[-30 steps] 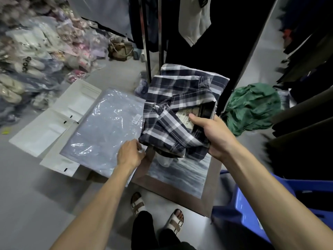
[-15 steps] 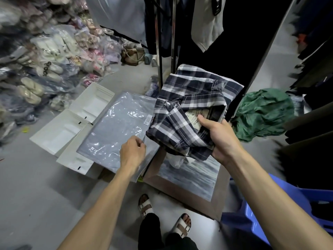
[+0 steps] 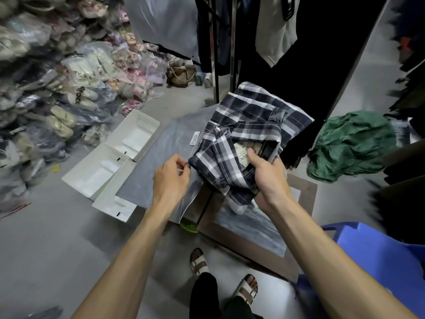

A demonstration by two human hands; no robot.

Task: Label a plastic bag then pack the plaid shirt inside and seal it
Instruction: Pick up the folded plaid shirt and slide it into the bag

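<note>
Right hand clamps folded plaid shirt, thumb on tag, poised at plastic bag; left hand pinches bag's mouth edge, likely opening it.

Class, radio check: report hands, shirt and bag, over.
Right hand gripping folded plaid shirt. Left hand pinching plastic bag edge. Shirt not yet inside. Nothing blocking.

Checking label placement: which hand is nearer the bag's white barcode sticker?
Left. The left hand pinches the bag edge just below the sticker; the right hand grips the plaid shirt, farther right.
</note>
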